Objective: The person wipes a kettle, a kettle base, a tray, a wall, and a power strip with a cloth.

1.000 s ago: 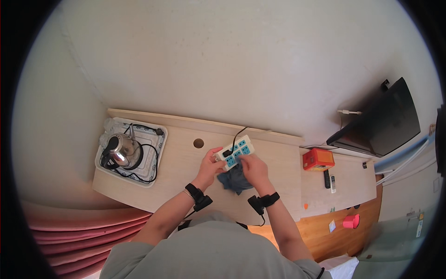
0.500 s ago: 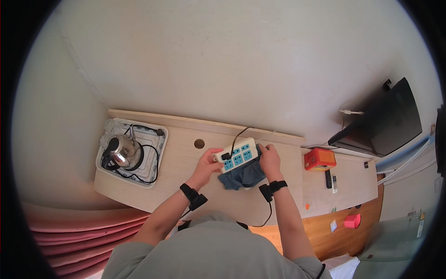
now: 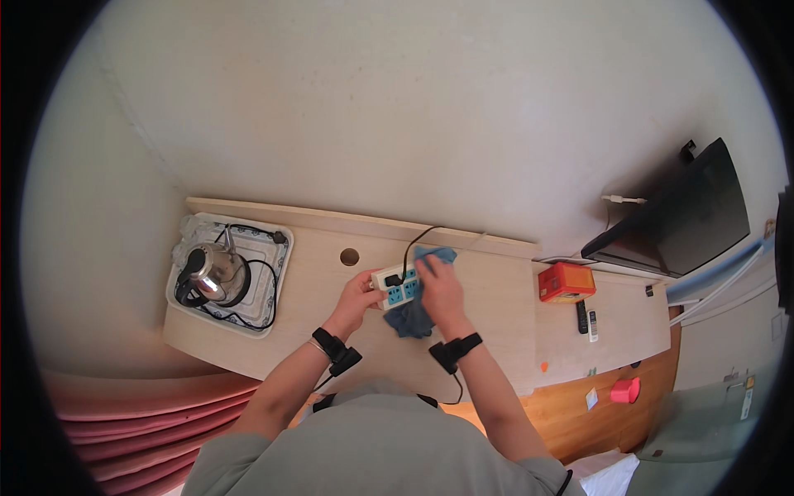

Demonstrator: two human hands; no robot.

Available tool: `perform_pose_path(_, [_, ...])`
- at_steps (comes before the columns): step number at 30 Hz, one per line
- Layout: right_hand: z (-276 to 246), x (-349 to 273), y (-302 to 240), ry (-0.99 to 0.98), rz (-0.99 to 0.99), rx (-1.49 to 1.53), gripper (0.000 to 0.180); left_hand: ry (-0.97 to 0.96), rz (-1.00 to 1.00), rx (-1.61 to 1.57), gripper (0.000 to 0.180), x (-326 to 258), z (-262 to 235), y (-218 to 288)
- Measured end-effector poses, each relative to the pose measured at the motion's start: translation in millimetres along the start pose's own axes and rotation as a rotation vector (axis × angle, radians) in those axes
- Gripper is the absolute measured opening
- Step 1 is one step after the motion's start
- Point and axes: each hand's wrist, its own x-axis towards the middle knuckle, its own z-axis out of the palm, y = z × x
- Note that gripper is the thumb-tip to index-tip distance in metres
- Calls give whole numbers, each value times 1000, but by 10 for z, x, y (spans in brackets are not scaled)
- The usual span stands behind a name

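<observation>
My left hand (image 3: 358,302) grips the left end of a white power strip (image 3: 394,296) with blue sockets. A black plug with its cord (image 3: 408,256) sits in the strip's upper left socket. Over the strip's right end lies my right hand (image 3: 439,291), closed on a blue-grey cloth (image 3: 409,321). One part of the cloth sticks out above that hand, and another hangs below the strip. The strip's right end is hidden under the hand and cloth. Each wrist wears a black strapped device.
On the wooden desk (image 3: 314,273), a white tray (image 3: 277,285) at left holds a steel kettle (image 3: 217,271) with its cord. A round cable hole (image 3: 350,257) lies behind my left hand. To the right are a red box (image 3: 566,283), two remotes (image 3: 593,326) and a wall-mounted screen (image 3: 678,217).
My right hand has moved left with the cloth, from the strip's right edge onto its socket face. The strip has shifted slightly left and down in the picture.
</observation>
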Motion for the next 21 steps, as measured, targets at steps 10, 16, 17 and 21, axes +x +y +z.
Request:
perform_pose_path(10, [-4, 56, -49, -42, 39, 67, 41, 8, 14, -29, 49, 26, -28, -66])
perform_pose_path(16, [108, -89, 531, -46, 183, -87, 37, -26, -39, 99, 51, 66, -37, -97])
perform_pose_path(17, [79, -84, 608, -89, 233, -7, 35, -21, -40, 96, 51, 81, -41, -98])
perform_pose_path(21, [-68, 104, 541, -126, 297, 191, 28, -66, -22, 169, 56, 155, -84, -141])
